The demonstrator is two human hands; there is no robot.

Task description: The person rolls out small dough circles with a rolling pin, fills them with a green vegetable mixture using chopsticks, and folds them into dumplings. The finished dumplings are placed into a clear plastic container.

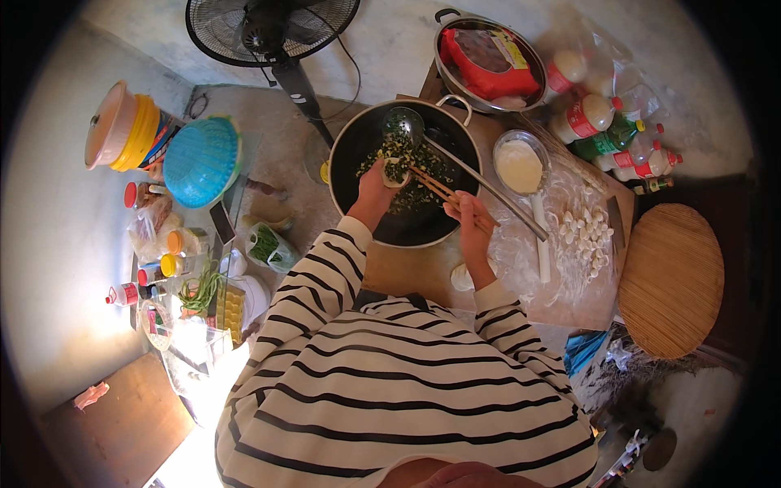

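My left hand (pixel 371 193) holds a round dough wrapper (pixel 395 174) over a large black wok (pixel 360 219), with chopped green and yellow filling on the wrapper. Wooden chopsticks (pixel 440 189) are gripped in my right hand (pixel 471 221), their tips at the wrapper's edge. Loose filling (pixel 421 203) lies in the wok beneath. A metal ladle (pixel 403 124) rests its bowl in the wok, its long handle sloping over the rim to the right. Small pieces of dough (pixel 587 232) lie on the floured board (pixel 525 293) at the right, beside a pale rolling pin (pixel 540 241).
A bowl of flour (pixel 518 166) stands right of the wok, and a steel pot (pixel 543 91) with a red package behind it. Bottles (pixel 589 116) line the back right. A round wooden lid (pixel 671 280) is far right. A standing fan (pixel 293 79) rises behind; jars and a blue basket (pixel 202 160) are left.
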